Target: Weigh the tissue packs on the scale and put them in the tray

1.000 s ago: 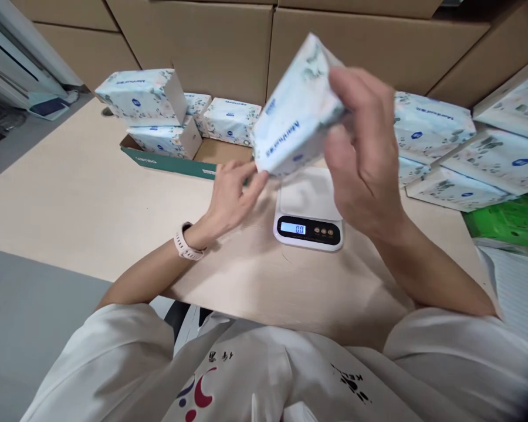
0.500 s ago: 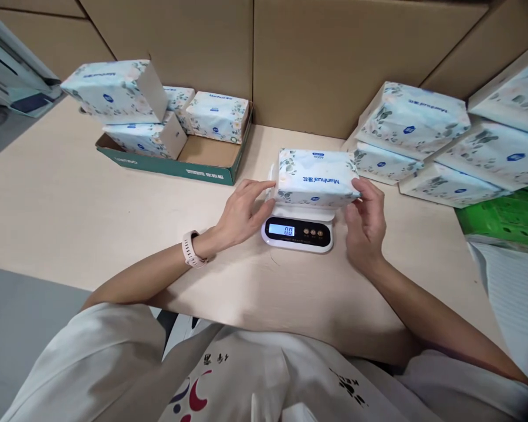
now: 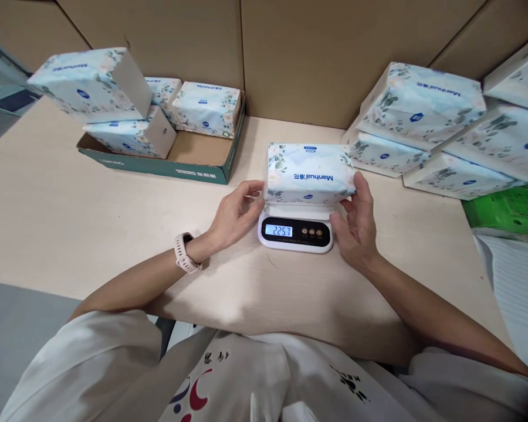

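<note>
A pack of tissues (image 3: 310, 173) with a blue floral print lies on the white digital kitchen scale (image 3: 295, 245), its lower side hiding most of the weighing plate. The lit display (image 3: 278, 231) reads 225.7. My left hand (image 3: 235, 215) has its curved fingertips against the pack's left end. Around the right end, my right hand (image 3: 358, 225) has its fingers at the side, the thumb lower by the scale's edge. Between them the two hands hold the pack; how firmly they press cannot be seen.
At the left, a shallow green carton (image 3: 154, 169) holds several tissue packs (image 3: 206, 109), one stacked on top of another. More packs (image 3: 422, 105) are piled at the right, by a green crate (image 3: 506, 211). Tall cardboard (image 3: 299, 64) stands along the table's back.
The scale's reading has gone from 0.0 to 225.7. The pack now sits on the plate. My right thumb has shifted inward toward the scale, and the view has tilted slightly.
</note>
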Motion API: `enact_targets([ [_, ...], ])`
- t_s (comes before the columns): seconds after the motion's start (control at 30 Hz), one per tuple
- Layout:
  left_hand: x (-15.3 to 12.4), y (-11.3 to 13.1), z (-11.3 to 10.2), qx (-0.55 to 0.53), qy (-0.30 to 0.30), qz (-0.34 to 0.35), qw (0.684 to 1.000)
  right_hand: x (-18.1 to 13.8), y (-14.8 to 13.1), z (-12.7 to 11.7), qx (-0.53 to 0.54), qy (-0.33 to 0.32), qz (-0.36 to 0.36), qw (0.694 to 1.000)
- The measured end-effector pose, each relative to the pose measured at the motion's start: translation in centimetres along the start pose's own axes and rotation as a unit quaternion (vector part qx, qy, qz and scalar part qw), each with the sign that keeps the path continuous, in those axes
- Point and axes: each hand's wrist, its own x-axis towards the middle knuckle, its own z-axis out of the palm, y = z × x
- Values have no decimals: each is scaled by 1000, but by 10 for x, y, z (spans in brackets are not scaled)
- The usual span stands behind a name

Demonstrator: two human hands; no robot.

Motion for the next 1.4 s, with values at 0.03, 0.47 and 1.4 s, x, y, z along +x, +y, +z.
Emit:
enact_targets([
  [0.03, 0, 0, 0, -12, 0, 2, 1000, 0, 0, 0, -1, -2, 4, 1000],
  [0.47, 4, -26, 1, -108, 27, -53, 992, 6, -12, 2, 32, 175, 80, 981],
  [1.4, 4, -18, 6, -209, 68, -109, 969, 7, -17, 5, 70, 177, 94, 977],
])
